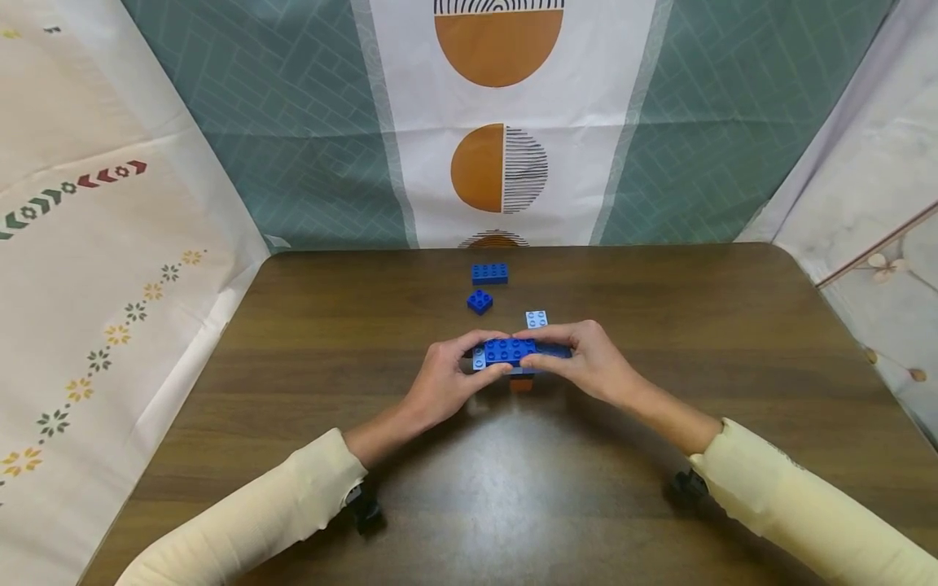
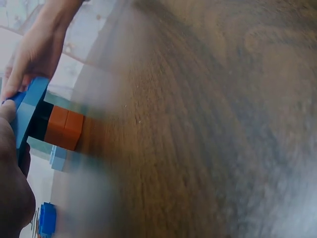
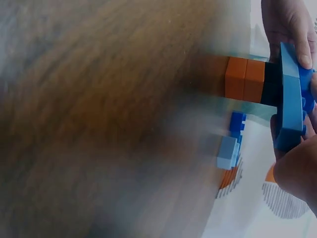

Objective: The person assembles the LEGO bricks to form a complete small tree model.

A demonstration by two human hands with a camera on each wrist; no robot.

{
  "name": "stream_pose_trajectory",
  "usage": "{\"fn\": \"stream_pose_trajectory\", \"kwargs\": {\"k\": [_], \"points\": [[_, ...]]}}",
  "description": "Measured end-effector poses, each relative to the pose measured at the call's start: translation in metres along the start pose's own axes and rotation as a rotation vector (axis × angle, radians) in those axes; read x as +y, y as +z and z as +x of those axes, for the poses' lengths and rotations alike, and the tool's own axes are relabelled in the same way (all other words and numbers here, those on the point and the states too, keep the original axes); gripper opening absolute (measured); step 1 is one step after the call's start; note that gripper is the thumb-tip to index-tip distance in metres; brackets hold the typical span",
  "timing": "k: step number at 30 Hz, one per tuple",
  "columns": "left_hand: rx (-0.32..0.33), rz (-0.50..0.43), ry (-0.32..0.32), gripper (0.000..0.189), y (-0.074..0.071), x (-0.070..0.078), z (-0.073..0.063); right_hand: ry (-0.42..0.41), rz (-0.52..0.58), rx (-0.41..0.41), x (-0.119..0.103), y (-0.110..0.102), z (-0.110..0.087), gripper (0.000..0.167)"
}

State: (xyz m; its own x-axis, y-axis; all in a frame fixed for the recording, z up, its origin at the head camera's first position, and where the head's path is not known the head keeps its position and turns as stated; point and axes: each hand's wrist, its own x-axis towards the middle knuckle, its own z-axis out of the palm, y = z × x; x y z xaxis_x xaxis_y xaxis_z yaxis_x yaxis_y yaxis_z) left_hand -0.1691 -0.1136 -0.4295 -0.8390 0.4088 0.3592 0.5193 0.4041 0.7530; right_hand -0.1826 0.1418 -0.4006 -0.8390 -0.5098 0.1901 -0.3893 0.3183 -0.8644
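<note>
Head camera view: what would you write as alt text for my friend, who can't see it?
A person's left hand and right hand grip a build of blue toy bricks, an orange brick beneath, at a wooden table. Beyond it lie a light-blue brick, a square blue brick and an oblong blue brick.

A makeshift booth walled with cloth – whether in a home or a studio cannot be told: green-and-white printed fabric (image 1: 315, 122) hangs behind the far edge of a wood-grain table (image 1: 352, 317), a flower-patterned sheet (image 1: 95, 277) along its left edge, a pale floral one (image 1: 879, 220) along its right
</note>
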Motion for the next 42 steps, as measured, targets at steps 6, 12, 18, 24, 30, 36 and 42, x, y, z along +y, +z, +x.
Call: {"fn": "stream_pose_trajectory", "kwargs": {"k": [6,12,18,24,30,36,42], "points": [[0.021,-0.01,-0.009,0.04,0.002,0.001,0.0,0.092,0.114,-0.063,0.004,-0.01,0.008,0.029],[0.022,0.003,-0.017,0.042,0.002,0.001,0.0,0.095,0.153,-0.072,0.013,-0.024,0.037,0.036],[0.015,-0.016,-0.023,0.04,0.001,0.002,0.001,0.099,0.107,-0.092,0.028,-0.026,0.069,0.048],[0.002,-0.011,-0.032,0.041,-0.001,0.003,0.002,0.128,0.075,-0.175,0.039,-0.02,0.096,0.056],[-0.01,-0.005,-0.044,0.041,-0.002,0.003,0.003,0.158,0.067,-0.245,0.049,-0.013,0.115,0.058],[-0.027,-0.003,-0.047,0.042,-0.004,0.002,0.004,0.169,0.03,-0.266,0.054,-0.003,0.128,0.058],[-0.031,-0.015,-0.037,0.041,-0.004,0.002,0.004,0.17,-0.015,-0.245,0.055,0.005,0.136,0.059]]}}
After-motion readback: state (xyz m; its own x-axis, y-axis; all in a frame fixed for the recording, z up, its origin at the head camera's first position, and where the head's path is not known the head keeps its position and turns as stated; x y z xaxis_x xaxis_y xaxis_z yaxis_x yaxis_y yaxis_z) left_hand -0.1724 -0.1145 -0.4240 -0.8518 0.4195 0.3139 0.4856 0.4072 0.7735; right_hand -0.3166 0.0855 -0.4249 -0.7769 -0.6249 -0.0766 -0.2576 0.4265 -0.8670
